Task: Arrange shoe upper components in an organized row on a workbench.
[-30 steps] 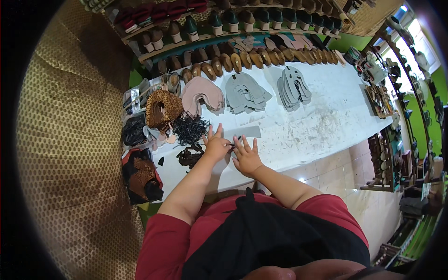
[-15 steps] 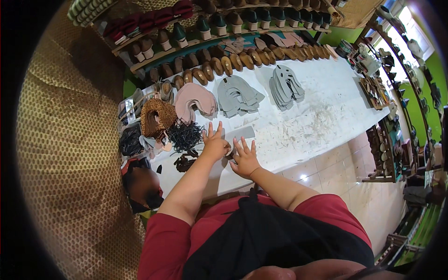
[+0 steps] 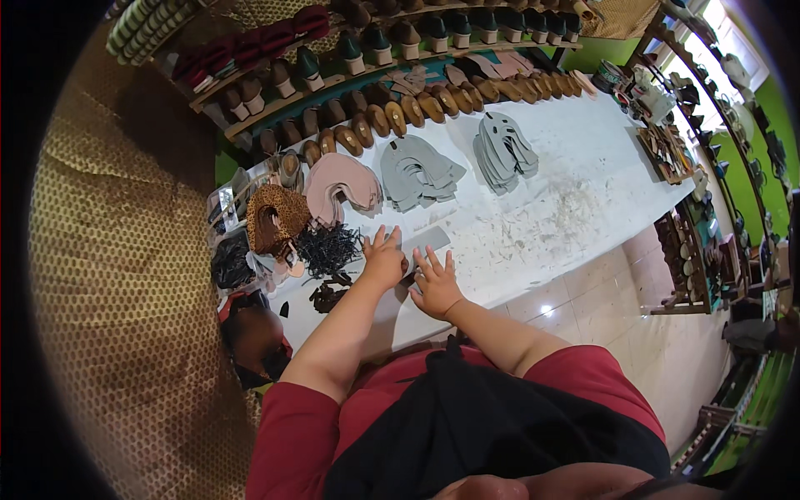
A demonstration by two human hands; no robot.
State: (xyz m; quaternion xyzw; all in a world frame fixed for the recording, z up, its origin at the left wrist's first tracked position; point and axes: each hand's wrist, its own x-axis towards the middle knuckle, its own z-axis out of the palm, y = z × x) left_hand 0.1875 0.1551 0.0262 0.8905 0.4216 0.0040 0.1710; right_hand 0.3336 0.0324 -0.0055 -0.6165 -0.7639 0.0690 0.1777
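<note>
Presently under hand: grey strip [image 3: 431, 241] flat on the white table [image 3: 583, 167]

Located just beyond the fingers, right end exposed; left end close to or under the left hand [image 3: 385, 265], cannot tell which.

Left hand: outer fingers spread, thumb and forefinger drawn together on the side nearest the strip; possible pinch on something small, not confirmed. Right hand [image 3: 437, 290]: fingers spread and extended, tips at or just short of the strip's near edge; thumb unclear, hold on anything not determinable.

Step in hand, by judgement: close fingerwork at the near side of the strip, too small to read in detail. Next move, by judgement: calls for keeping the strip flat and both sets of fingertips aligned along it.

Left of the strip: black tangle of thin strips [image 3: 327, 250]; nearer the body, dark brown scraps [image 3: 327, 295]. Beyond and left: pink stack of cut pieces [image 3: 327, 173]; farther left, leopard-print pieces [image 3: 287, 202]. Beyond: grey arched stack [image 3: 400, 160], and to its right a slotted grey stack [image 3: 494, 160]. Farther beyond: row of brown shoe lasts [image 3: 394, 118].

Against the frame of a second ago: view turned, table contents farther left in the picture, strip at a steeper slant accordingly. Posture of both hands nearly unchanged.
</note>
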